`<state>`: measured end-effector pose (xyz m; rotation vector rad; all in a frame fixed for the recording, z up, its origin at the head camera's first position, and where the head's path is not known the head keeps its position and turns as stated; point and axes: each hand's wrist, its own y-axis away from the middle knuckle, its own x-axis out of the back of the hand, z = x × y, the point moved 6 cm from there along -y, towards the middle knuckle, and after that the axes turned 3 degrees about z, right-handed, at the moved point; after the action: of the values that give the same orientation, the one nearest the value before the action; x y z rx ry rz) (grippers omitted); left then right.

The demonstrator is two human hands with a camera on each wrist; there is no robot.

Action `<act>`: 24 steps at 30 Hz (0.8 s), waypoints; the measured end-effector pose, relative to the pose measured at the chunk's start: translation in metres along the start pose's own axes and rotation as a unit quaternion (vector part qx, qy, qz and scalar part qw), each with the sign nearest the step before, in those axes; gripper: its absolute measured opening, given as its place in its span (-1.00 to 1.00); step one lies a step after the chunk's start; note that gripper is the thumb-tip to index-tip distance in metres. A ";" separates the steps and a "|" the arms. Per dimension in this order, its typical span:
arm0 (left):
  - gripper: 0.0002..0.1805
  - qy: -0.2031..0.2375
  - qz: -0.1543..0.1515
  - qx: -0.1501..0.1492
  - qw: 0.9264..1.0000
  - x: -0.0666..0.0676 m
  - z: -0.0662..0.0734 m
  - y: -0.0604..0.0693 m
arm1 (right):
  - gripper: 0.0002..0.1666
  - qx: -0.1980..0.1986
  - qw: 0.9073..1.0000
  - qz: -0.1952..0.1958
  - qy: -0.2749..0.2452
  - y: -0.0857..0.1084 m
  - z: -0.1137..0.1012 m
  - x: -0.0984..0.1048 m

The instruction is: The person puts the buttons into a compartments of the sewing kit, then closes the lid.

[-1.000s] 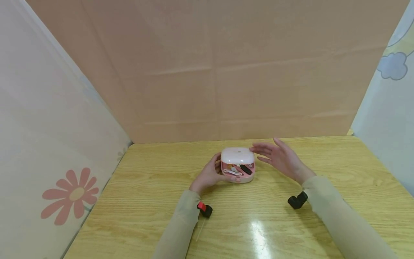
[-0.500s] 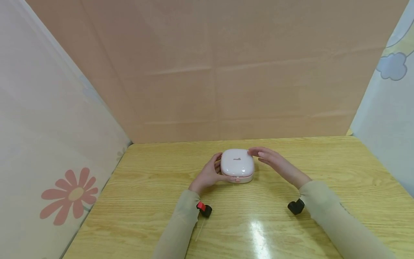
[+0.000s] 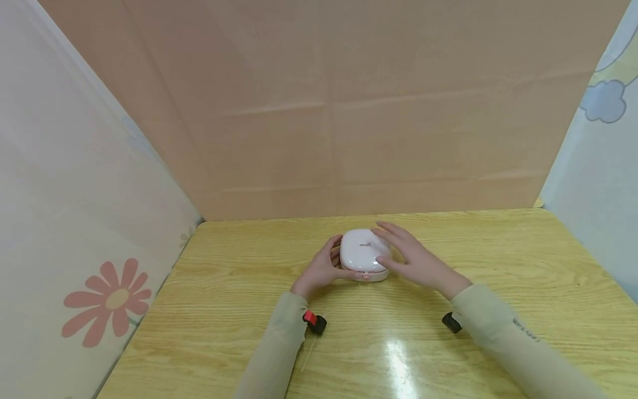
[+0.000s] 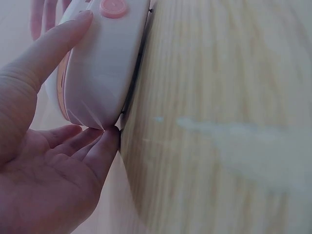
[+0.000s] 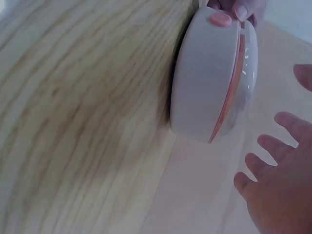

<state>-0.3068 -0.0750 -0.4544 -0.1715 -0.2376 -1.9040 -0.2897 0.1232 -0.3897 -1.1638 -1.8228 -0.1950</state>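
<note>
A white, rounded case point(image 3: 360, 254) with a glossy lid sits on the table, its lid down. My left hand point(image 3: 321, 271) grips its left side: the thumb lies along the front wall close to a pink button point(image 4: 113, 7), and the fingers bend against the end of the case. Over the right part of the lid is my right hand point(image 3: 418, 263), its fingers spread. In the right wrist view these spread fingers stand apart from the case point(image 5: 204, 83); its pink seam shows between base and lid. What lies inside is hidden.
The wood-grain table point(image 3: 224, 310) reaches back to a tan cloth backdrop point(image 3: 259, 138). Light printed walls stand on both sides, with a flower point(image 3: 117, 299) on the left. A black device point(image 3: 319, 325) is strapped at the left wrist, another point(image 3: 452, 322) at the right.
The lid, half raised a second ago with small items including a white cable visible, has come down. My right hand has moved left over it and spread its fingers. My left hand has stayed put.
</note>
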 end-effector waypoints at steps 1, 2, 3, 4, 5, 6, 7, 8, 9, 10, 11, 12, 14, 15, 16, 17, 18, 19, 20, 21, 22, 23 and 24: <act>0.22 0.001 0.000 0.000 1.000 0.000 0.000 0.000 | -0.24 0.013 1.000 0.005 0.016 -0.001 -0.003 0.000; 0.22 0.002 0.000 0.001 1.000 0.000 -0.001 0.000 | -0.23 0.028 0.999 0.010 0.031 -0.001 -0.006 -0.001; 0.22 0.002 0.000 0.003 1.000 0.000 -0.001 -0.001 | -0.23 0.041 0.998 0.013 0.048 -0.001 -0.009 -0.001; 0.22 0.002 0.001 0.004 1.000 0.000 -0.001 -0.001 | -0.23 0.054 0.997 0.015 0.062 -0.001 -0.012 -0.002; 0.22 0.003 0.001 0.005 1.000 0.000 -0.001 -0.001 | -0.23 0.063 0.995 0.013 0.077 -0.001 -0.015 -0.004; 0.22 0.002 0.000 0.003 1.000 0.000 -0.001 -0.001 | -0.22 0.071 0.994 0.009 0.089 -0.001 -0.017 -0.005; 0.23 0.002 -0.001 0.002 1.000 0.000 -0.001 -0.001 | -0.22 0.077 0.992 0.004 0.098 -0.001 -0.019 -0.007; 0.23 0.001 -0.001 0.003 1.000 0.000 -0.001 -0.001 | -0.23 0.082 0.991 -0.002 0.106 -0.001 -0.020 -0.010; 0.24 0.000 -0.003 0.003 1.000 0.000 -0.001 -0.001 | -0.23 0.085 0.990 -0.010 0.111 -0.001 -0.021 -0.012; 0.23 0.000 -0.004 0.000 1.000 0.000 -0.001 -0.001 | -0.23 0.088 0.989 -0.017 0.114 0.000 -0.023 -0.014; 0.23 -0.001 -0.005 0.000 1.000 0.000 -0.001 -0.001 | -0.24 0.092 0.988 -0.024 0.118 0.000 -0.024 -0.017; 0.23 0.000 -0.006 0.000 1.000 0.000 -0.002 -0.001 | -0.24 0.095 0.988 -0.030 0.118 0.000 -0.025 -0.019; 0.24 0.000 -0.007 0.001 1.000 -0.001 -0.002 -0.001 | -0.26 0.103 0.987 -0.041 0.116 0.001 -0.027 -0.023; 0.23 0.001 -0.008 0.000 1.000 -0.001 -0.002 -0.002 | -0.27 0.104 0.987 -0.046 0.115 0.001 -0.028 -0.025; 0.22 0.003 -0.009 -0.002 1.000 -0.001 -0.002 -0.002 | -0.28 0.108 0.986 -0.051 0.119 0.001 -0.028 -0.027; 0.22 0.004 -0.009 -0.002 1.000 -0.001 -0.002 -0.001 | -0.29 0.109 0.985 -0.056 0.120 0.001 -0.028 -0.028; 0.22 0.005 -0.009 -0.002 1.000 -0.001 -0.001 -0.001 | -0.31 0.109 0.985 -0.059 0.120 0.002 -0.028 -0.030; 0.21 0.004 -0.009 -0.003 1.000 -0.001 -0.001 -0.001 | -0.33 0.110 0.985 -0.060 0.121 0.002 -0.028 -0.031; 0.21 0.003 -0.008 -0.003 1.000 -0.001 0.000 -0.001 | -0.34 0.111 0.984 -0.061 0.124 0.002 -0.028 -0.032; 0.21 0.004 -0.008 -0.002 1.000 -0.001 0.000 -0.001 | -0.36 0.113 0.983 -0.061 0.128 0.003 -0.028 -0.033; 0.21 0.002 -0.007 -0.001 1.000 -0.001 0.000 0.000 | -0.38 0.115 0.983 -0.061 0.132 0.003 -0.029 -0.034; 0.21 0.002 -0.007 0.000 1.000 -0.001 0.000 0.000 | -0.39 0.115 0.982 -0.061 0.135 0.003 -0.029 -0.034; 0.21 0.002 -0.007 0.001 1.000 -0.001 0.001 0.000 | -0.40 0.115 0.982 -0.061 0.136 0.003 -0.029 -0.034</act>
<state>-0.3064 -0.0739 -0.4541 -0.1644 -0.2375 -1.9188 -0.2656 0.0870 -0.4010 -0.8222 -1.6252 -0.1970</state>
